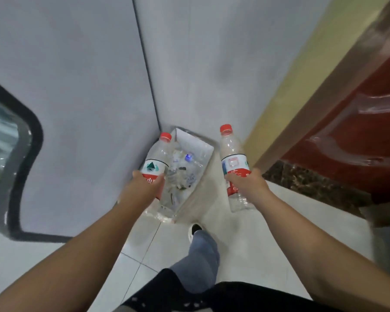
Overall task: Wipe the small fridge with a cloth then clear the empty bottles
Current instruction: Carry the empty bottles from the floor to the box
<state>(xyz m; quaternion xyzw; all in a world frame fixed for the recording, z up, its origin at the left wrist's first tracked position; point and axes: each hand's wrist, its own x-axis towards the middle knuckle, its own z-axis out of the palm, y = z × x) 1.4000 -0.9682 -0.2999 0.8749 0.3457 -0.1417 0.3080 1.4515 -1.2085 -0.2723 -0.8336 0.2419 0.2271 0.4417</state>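
Just beyond the fingers of the left hand [144, 188], down in the corner where two grey walls meet, stands a clear rectangular waste bin [203, 158] lined with a plastic bag and holding crumpled transparent rubbish. The left hand's fingers are curled round the label of an empty red-capped water bottle [157, 161], held nearly upright with its cap directly over the bin's near-left side. The right hand [245, 183] grips a second empty water bottle [233, 165] around its red-and-white label, cap pointing up, to the right of the bin and over the pale tiled floor [245, 244]. Beyond the right fingers rises a dark red wooden door [358, 136]. Below the arms, a grey trouser leg and dark shoe [195, 229] step toward the bin.
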